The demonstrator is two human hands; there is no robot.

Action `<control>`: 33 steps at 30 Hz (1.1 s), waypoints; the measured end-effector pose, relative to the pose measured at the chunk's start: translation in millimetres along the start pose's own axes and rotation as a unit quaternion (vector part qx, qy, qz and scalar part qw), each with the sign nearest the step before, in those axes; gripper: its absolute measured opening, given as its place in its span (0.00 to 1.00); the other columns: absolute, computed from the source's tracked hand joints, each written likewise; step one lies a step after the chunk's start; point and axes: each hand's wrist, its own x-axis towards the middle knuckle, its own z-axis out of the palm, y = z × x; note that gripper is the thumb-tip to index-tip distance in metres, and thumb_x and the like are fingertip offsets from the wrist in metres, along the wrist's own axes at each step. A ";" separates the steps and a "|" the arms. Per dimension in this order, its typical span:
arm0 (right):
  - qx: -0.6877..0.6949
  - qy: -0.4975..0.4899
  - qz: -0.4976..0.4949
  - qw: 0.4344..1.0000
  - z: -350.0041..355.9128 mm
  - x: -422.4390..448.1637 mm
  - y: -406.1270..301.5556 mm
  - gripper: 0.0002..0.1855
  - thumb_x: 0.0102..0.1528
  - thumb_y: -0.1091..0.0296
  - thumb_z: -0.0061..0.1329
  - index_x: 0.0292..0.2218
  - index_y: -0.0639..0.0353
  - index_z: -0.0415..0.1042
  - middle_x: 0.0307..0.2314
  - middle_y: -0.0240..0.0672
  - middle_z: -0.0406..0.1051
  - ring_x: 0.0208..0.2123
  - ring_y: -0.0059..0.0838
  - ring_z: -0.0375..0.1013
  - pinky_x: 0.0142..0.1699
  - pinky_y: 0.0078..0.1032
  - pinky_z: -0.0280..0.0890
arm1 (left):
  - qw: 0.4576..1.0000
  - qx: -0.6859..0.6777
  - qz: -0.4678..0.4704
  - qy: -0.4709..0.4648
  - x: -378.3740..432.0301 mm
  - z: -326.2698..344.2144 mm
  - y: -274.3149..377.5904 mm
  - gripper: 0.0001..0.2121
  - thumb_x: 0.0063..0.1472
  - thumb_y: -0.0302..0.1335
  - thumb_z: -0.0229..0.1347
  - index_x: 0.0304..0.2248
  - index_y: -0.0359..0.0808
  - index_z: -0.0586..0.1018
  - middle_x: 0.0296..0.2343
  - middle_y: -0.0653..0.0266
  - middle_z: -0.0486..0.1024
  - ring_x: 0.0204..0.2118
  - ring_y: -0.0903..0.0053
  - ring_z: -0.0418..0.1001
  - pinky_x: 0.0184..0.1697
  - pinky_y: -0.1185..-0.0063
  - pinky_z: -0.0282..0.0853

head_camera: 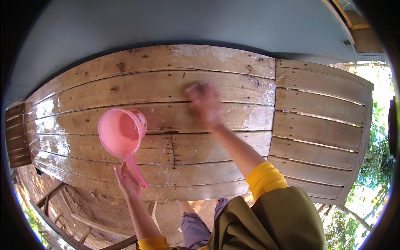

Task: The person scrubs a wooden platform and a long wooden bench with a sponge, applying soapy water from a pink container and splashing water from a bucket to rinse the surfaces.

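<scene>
My left hand (129, 184) grips the handle of a pink plastic dipper (104, 134) above the front left of a wooden plank surface (150, 86). The dipper's mouth faces up towards me, and a darker round patch shows inside it. Farther out, my right hand (207, 107) is blurred by motion over the middle planks. A small dark item (198, 88) shows at its fingers, too blurred to name. The planks are wet, with glare on the left and whitish suds or water on the right and along the far edge.
A grey-blue wall (162, 22) runs along the far side. Slatted wooden end panels stand at the right (315, 125) and left (17, 134). Below the near edge lie bare ground (100, 212) and a wooden railing (51, 195). Green foliage (375, 162) shows beyond the right end.
</scene>
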 end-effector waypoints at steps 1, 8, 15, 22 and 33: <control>0.000 -0.002 0.000 1.000 -7.3 9.9 0.4 0.28 0.52 0.60 0.44 0.54 0.36 0.54 0.50 0.39 0.56 0.54 0.42 0.53 0.59 0.43 0.44 | 1.000 0.000 -0.002 0.001 9.7 0.8 -6.9 0.32 0.59 0.54 0.33 0.51 0.35 0.63 0.48 0.50 0.62 0.53 0.73 0.57 0.54 0.71 0.52; -0.174 0.179 0.305 0.919 -20.1 76.8 173.3 0.24 0.52 0.60 0.42 0.52 0.39 0.57 0.47 0.48 0.58 0.48 0.47 0.58 0.49 0.41 0.57 | 0.593 0.772 -0.069 0.218 123.0 -102.4 -94.2 0.40 0.52 0.58 0.45 0.56 0.41 0.51 0.57 0.54 0.42 0.59 0.51 0.28 0.53 0.51 0.17; 0.074 -0.030 -0.176 0.981 32.2 139.7 -120.0 0.24 0.54 0.56 0.39 0.53 0.39 0.56 0.47 0.46 0.59 0.48 0.43 0.58 0.49 0.42 0.57 | 0.756 0.650 0.069 -0.025 96.9 -95.8 -87.3 0.30 0.57 0.51 0.46 0.54 0.43 0.59 0.58 0.57 0.42 0.57 0.49 0.16 0.45 0.46 0.05; -0.058 0.187 0.092 0.976 6.0 124.1 185.4 0.25 0.55 0.52 0.37 0.54 0.41 0.55 0.48 0.40 0.58 0.49 0.36 0.58 0.50 0.43 0.55 | 0.816 0.572 0.062 -0.060 117.8 -103.6 -122.8 0.32 0.56 0.52 0.45 0.55 0.42 0.57 0.58 0.56 0.37 0.57 0.45 0.16 0.47 0.41 0.14; 0.046 0.009 -0.039 0.998 -5.2 100.6 -20.8 0.23 0.55 0.55 0.36 0.52 0.43 0.57 0.51 0.41 0.54 0.55 0.46 0.50 0.59 0.43 0.43 | 0.745 0.657 -0.062 0.097 90.1 -53.9 -78.2 0.36 0.54 0.55 0.46 0.56 0.40 0.54 0.58 0.55 0.29 0.53 0.44 0.06 0.43 0.44 0.04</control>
